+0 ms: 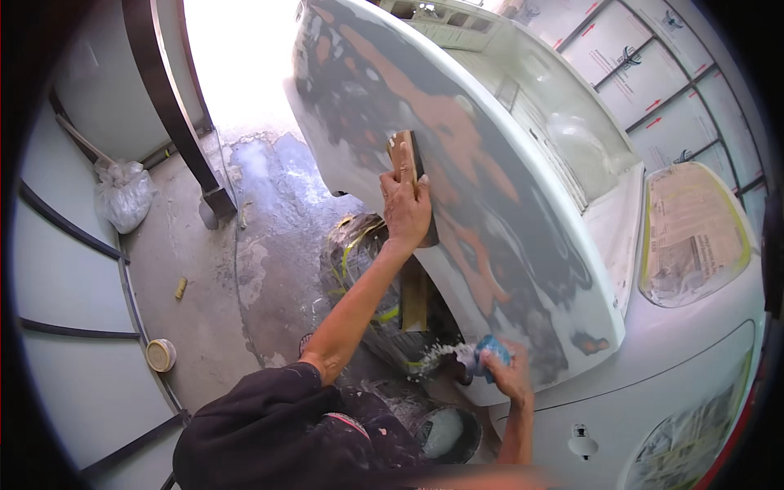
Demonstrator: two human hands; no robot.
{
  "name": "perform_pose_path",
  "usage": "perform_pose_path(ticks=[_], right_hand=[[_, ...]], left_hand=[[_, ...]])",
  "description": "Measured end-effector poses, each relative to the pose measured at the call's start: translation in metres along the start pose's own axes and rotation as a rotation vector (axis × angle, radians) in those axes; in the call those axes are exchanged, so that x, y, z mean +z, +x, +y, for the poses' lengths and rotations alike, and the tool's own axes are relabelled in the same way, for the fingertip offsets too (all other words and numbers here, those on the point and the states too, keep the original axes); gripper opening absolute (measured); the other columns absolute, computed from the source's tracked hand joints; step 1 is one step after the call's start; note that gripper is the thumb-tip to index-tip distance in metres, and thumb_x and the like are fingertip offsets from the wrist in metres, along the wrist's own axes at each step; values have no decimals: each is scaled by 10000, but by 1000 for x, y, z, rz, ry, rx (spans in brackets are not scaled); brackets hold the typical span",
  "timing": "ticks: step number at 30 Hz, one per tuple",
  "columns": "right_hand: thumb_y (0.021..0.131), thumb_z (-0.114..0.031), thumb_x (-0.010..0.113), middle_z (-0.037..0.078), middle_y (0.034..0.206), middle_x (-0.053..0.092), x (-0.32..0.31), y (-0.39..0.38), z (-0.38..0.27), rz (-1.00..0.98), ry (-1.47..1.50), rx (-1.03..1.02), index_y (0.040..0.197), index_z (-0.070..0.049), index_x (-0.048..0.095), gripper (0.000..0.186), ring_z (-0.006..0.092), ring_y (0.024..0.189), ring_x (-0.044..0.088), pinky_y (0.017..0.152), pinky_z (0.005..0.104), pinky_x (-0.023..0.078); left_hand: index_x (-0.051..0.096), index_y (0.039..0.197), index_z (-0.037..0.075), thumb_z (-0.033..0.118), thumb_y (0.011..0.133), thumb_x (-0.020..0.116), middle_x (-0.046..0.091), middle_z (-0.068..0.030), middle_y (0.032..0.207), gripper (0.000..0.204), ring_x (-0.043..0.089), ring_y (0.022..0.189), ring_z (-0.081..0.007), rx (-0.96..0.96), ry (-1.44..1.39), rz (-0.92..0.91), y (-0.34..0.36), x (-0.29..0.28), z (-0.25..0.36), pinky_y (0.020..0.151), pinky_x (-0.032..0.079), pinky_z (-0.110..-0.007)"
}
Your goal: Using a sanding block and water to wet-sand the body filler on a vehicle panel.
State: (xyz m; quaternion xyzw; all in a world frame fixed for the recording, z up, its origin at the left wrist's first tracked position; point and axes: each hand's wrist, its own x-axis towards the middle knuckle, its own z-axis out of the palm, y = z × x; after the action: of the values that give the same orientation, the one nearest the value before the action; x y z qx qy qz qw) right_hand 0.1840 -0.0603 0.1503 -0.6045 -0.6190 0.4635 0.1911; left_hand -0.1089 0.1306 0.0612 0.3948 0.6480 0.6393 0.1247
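In front of me stands the side panel [523, 253] of a white pickup bed, patched with grey primer and tan filler. My left hand [406, 211] is wrapped round a long wooden sanding block [403, 149], which lies along the panel's face above the wheel arch. Lower down and to the right, my right hand [513, 377] grips a wet blue sponge [491, 353] close to the panel's lower part. Whitish water [441, 353] splashes leftward from the sponge. The face of the block toward the panel is hidden.
Below the wheel arch is a plastic-wrapped wheel [347, 269]. A dark bucket [477, 437] of cloudy water stands near my legs. On the left are a small tub [161, 355], a yellowish roll [180, 287], a plastic bag [125, 196] and a dark post [167, 90]. Masked windows [694, 237] are at right.
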Motion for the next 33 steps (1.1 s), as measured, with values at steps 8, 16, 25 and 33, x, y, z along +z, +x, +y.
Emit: perform_pose_path(ticks=[8,16,25,33], right_hand=[[867,-267,786,111,770,577,3,149,-218,112,-581,-972,861,-26,633,285,279,615,602,577,376,478],[791,-235,777,77,807,645,-29,245,-255,218,-909,-1447,909,-61,655,243,272,659,675,606,390,564],[778,-296,786,66,873,691,-49,258,-248,172,-783,-1553,960,-75,691,302,269,739,724,632,398,585],[826,-317,739,116,848,705,-29,263,-263,133,-529,-1467,953,-69,718,279,329,717,717,686,419,578]], left_hand=[[154,1721,83,250,976,687,452,-243,1179,931,531,1008,-402,100,-96,-149,-37,4,10,913,485,-472],[240,1705,65,74,941,596,369,-270,1444,843,374,1319,-406,39,-81,-71,-46,22,4,1173,298,-540],[251,1700,65,23,993,544,-59,-249,1780,766,-14,1648,-423,290,-243,43,-19,24,14,1311,94,-518],[310,1647,-27,107,1081,427,183,-294,1737,593,81,1644,-395,396,171,144,210,-20,-101,1333,14,-491]])
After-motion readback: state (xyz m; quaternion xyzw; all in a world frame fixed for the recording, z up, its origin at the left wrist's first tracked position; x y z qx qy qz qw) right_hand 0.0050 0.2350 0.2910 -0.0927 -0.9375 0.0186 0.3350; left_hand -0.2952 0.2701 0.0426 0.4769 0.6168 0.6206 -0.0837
